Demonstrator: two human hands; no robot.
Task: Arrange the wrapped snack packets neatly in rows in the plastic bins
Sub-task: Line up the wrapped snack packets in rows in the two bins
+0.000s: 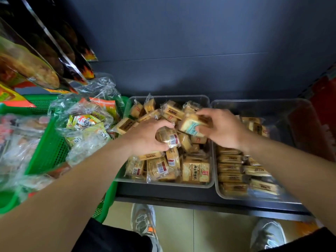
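Standing beside this person, I see both hands working over the left bin (181, 98), where the snack packets lie heaped at every angle. The left hand (145, 137) has its grip curled around a barcode packet (170, 140), thumb below and fingers over the top, holding it just above the heap. The label faces up and its long axis runs roughly side to side, slightly tilted. The right hand (223, 128) pinches a pale-printed packet (190, 126) at its right end, lifted clear of the pile. The broad face tips toward the person and the long axis slants down to the right. I'd guess each is held by an end or edge so it can be turned before being set down. In the right bin (263, 110), on the same dark shelf (163, 192), the finished rows (230, 168) lie with long axes crosswise, stacked front to back. Matching that likely means levelling both packets. A green basket (49, 148) of other bagged snacks sits to the left.
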